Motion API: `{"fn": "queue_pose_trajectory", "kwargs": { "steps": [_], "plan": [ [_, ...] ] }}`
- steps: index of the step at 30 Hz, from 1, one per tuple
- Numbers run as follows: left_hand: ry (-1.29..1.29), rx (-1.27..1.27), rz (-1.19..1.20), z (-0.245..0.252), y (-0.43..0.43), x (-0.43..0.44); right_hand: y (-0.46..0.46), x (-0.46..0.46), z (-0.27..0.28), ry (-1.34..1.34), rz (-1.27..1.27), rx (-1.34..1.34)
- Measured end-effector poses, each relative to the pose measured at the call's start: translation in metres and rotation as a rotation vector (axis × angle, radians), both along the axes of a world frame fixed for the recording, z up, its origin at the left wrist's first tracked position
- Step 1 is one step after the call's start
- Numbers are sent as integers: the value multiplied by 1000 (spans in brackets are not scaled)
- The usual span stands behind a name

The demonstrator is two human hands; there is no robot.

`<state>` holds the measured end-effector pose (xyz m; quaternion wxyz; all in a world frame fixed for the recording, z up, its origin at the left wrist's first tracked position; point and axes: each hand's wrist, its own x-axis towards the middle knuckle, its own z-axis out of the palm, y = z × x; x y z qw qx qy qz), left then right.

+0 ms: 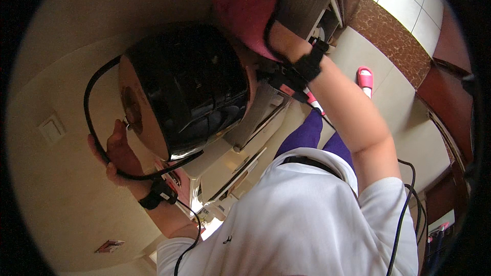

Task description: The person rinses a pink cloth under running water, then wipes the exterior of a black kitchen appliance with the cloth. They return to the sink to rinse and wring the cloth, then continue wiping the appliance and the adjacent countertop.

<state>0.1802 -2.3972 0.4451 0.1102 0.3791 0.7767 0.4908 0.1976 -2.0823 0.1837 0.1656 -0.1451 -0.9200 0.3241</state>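
A glossy black lidded bucket [188,80] with beige ends lies tilted in front of me and looks like an ice bucket. A black bail handle [87,97] arcs out from its lid end. My left hand [122,155] is curled round this handle, and its fingertips come close to a small metal knob [127,124] on the lid. Past the bucket's far end, a pink cloth or mitt [249,19] with black edging covers my right hand, so its fingers are hidden. My right wrist [289,42] shows just beyond the edging.
Behind the bucket is a grey wood-grain surface [287,4]. Below it stand pale cabinet fronts [222,168]. A wall switch [52,127] is at the left. Black cables [412,184] trail from my wrist devices. Red-brown cabinetry [452,111] borders the pale tile floor [406,138].
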Motion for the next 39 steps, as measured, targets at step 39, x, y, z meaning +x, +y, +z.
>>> {"fn": "queue_pose_trajectory", "kwargs": {
  "steps": [39],
  "plan": [
    [-9, 1, -29, 0, 3, 0, -15, -24, 2, -117, 389, -39]
  ]
}}
